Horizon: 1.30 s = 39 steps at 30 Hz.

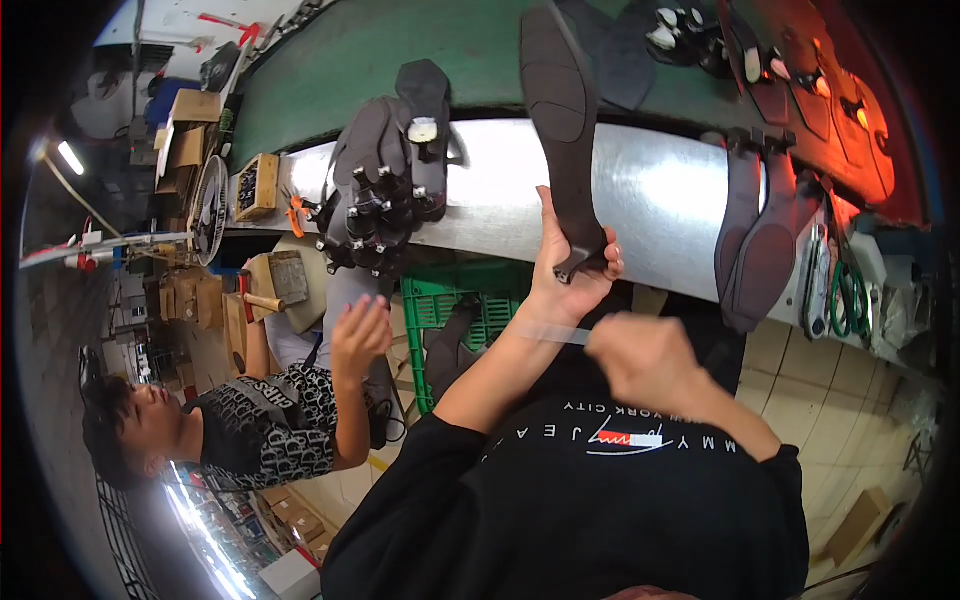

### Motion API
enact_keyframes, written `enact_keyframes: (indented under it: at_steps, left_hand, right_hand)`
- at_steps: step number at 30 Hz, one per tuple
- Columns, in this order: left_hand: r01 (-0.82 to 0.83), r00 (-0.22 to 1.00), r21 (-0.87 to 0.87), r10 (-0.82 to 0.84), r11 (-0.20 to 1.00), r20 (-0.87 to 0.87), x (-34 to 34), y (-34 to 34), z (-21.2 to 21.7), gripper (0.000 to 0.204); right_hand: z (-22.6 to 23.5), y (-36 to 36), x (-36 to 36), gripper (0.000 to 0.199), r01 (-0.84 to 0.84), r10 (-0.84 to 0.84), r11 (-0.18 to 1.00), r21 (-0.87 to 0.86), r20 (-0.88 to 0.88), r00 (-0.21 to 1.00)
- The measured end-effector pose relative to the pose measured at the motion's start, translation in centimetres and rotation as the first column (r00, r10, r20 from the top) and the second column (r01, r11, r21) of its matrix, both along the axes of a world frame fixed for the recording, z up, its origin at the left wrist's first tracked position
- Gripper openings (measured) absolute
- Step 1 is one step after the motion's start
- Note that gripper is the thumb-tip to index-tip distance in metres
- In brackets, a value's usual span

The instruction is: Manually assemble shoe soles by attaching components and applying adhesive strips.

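My left hand [572,272] is closed round the heel end of a dark brown shoe sole [557,95]. The sole stands up lengthwise over the metal ledge, its broad toe part pointing away from me toward the green belt. In front of my chest, my right hand [645,362] is curled into a fist and smeared by motion. A thin pale strip [558,333], blade-like and blurred, juts from it to the left, across my left wrist. Its exact kind cannot be made out.
A metal ledge [490,190] borders the green belt [330,65]. Heeled soles [370,215] are piled left; more soles [765,250] lie right beside green-handled scissors [850,290]. Orange-handled pliers [296,212] lie by a wooden box [258,187]. A green crate [420,320] stands below; a co-worker [270,425] is at left.
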State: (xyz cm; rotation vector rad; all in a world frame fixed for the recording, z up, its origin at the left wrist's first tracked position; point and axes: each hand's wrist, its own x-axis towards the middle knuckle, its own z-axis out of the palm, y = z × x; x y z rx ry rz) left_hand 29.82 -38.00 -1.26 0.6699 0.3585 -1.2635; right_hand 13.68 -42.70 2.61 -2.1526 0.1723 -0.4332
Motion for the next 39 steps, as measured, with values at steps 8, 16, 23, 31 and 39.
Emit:
enact_keyframes:
  at_steps: [8,16,23,31,39]
  left_hand:
    - [-0.340,0.747,-0.006,0.274,0.940,0.606,9.4,5.0,6.2,0.039]
    - [-0.788,-0.001,0.264,-0.430,0.556,0.903,21.1,11.6,12.1,0.041]
    - [-0.959,-0.037,0.257,-0.953,0.118,0.300,27.8,18.0,15.3,0.035]
    - [-0.475,-0.771,0.227,-0.527,0.850,0.358,19.5,3.1,3.9,0.040]
    - [-0.474,-0.772,0.364,-0.577,0.802,0.266,22.3,8.8,2.8,0.022]
  right_hand:
    - [1.2,-4.2,-0.5,0.010,0.286,-0.292,0.939,0.193,0.001,0.956]
    - [0.0,-5.4,0.2,0.014,0.353,-0.365,0.912,0.207,0.019,0.931]
    - [-0.8,-7.7,-1.2,0.012,0.408,-0.402,0.897,0.171,-0.066,0.913]
    - [-0.7,-8.4,-2.1,0.010,0.434,-0.443,0.884,0.175,0.013,0.896]
    - [-1.6,-9.1,-4.6,0.009,0.443,-0.442,0.855,0.271,-0.069,0.895]
